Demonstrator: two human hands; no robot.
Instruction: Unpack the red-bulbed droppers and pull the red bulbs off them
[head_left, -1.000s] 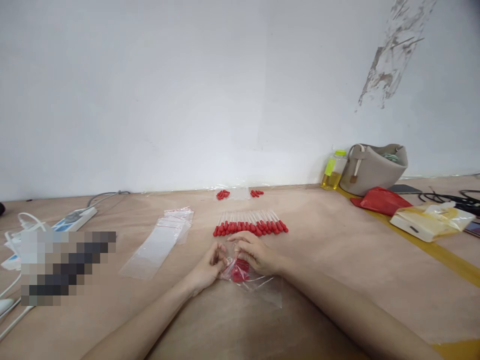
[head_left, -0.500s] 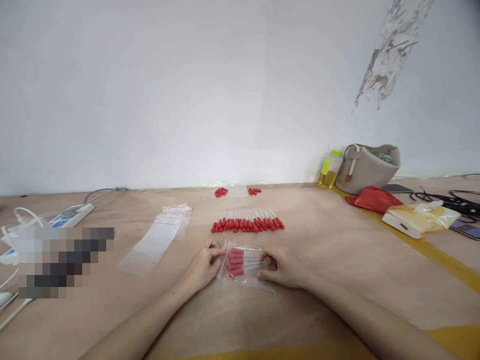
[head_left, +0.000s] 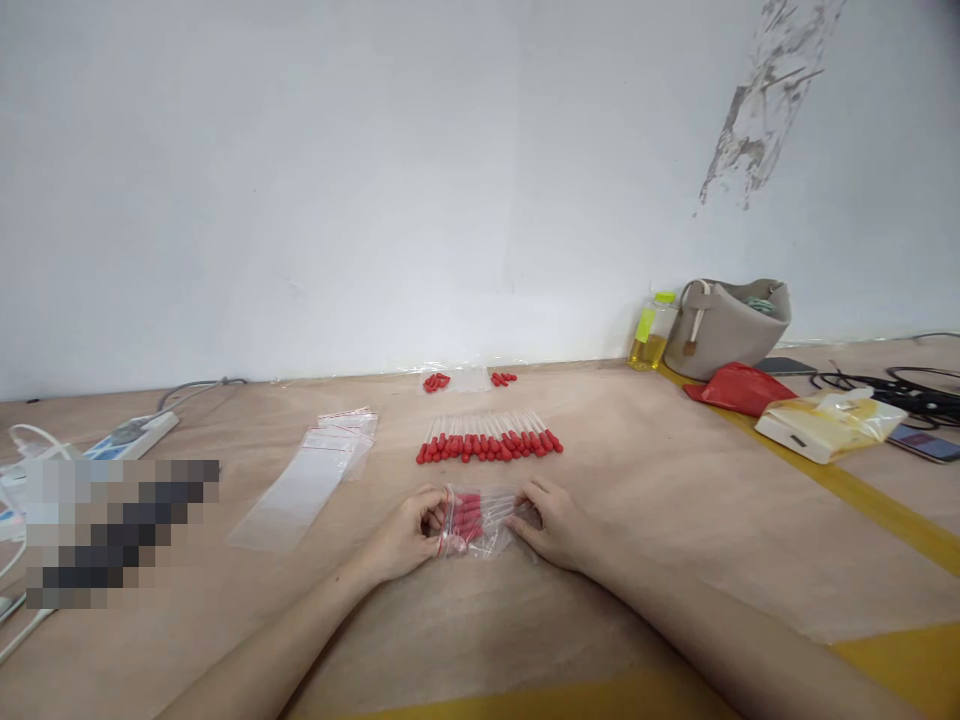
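At near centre, a clear zip bag (head_left: pixel 495 543) already holds several red-ended sticks (head_left: pixel 468 508); whether its seal is closed cannot be told. The left hand (head_left: pixel 411 528) pinches its red-lined left edge, and the right hand (head_left: pixel 556 522) grips its right end between thumb and fingers. Just beyond, a row of similar sticks (head_left: pixel 491 446) lies loose, not yet bagged. Flat clear bags (head_left: pixel 283 500) lie left, apparently unused; far off, near the wall (head_left: pixel 360 200), are two small red clusters (head_left: pixel 436 382).
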